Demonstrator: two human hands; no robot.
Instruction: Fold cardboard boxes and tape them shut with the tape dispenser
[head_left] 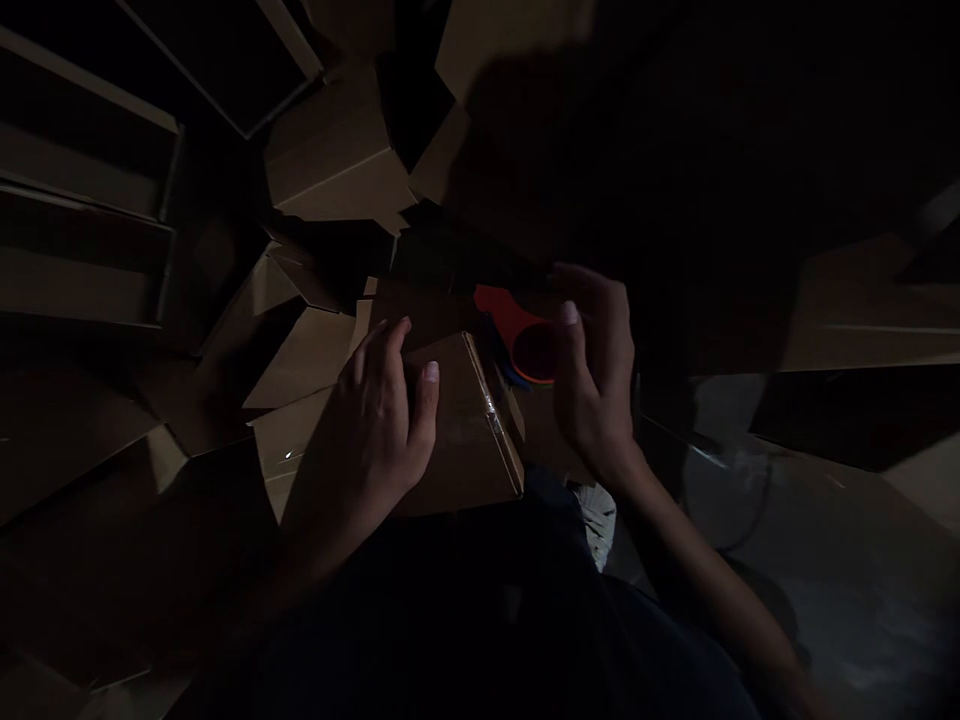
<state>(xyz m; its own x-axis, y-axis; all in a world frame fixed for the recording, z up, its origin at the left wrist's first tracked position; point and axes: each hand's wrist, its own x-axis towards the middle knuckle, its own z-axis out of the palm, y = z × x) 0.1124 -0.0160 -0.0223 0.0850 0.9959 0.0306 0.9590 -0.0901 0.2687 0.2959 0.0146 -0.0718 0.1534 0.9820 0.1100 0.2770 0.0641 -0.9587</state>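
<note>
A closed cardboard box (457, 430) sits close to my body, with a shiny strip of tape along its right edge. My left hand (382, 410) is over the left part of this box, thumb and fingers apart; whether it touches the cardboard I cannot tell. Just beyond the box's right edge is a red object with a round opening (501, 312), with blue and some green showing at its lower rim. My right hand (598, 375) is beside that ring, thumb raised away from half-curled fingers, nothing visible between them. Its thumb overlaps the ring's right side.
Open cardboard boxes (337, 165) crowd the left and far side. Stacked trays or boxes (82, 160) stand at the upper left. More cardboard (862, 310) lies at the right, above a grey floor (847, 560). Deep shadow hides much of the upper right.
</note>
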